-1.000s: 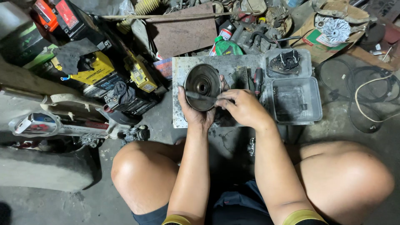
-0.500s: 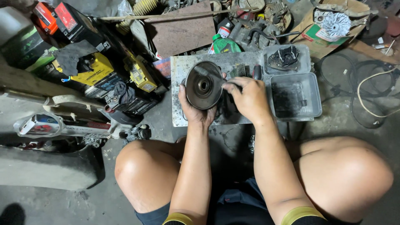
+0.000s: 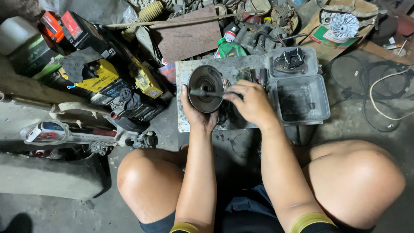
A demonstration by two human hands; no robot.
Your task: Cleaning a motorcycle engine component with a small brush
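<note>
Head view, looking down on a squatting person, knees either side; left hand (image 3: 199, 115) cups a round dark metal disc (image 3: 206, 88) from below, thumb up its left rim, fingers wrapped behind and hidden; disc sits tilted toward the camera, above a stained grey slab (image 3: 183, 69); right hand (image 3: 252, 103) closed around a thin dark tool (image 3: 206, 92) laid across the disc's face, tip near the hub; what kind of tool, cannot tell, handle buried in the fist; just right of that hand, an empty grimy plastic tray (image 3: 324, 101); a second tray (image 3: 314, 64) behind it holds a dark part, hard to make out; yellow and black boxes (image 3: 146, 80) heaped at left; cables (image 3: 375, 86) at right, partly cut off.
</note>
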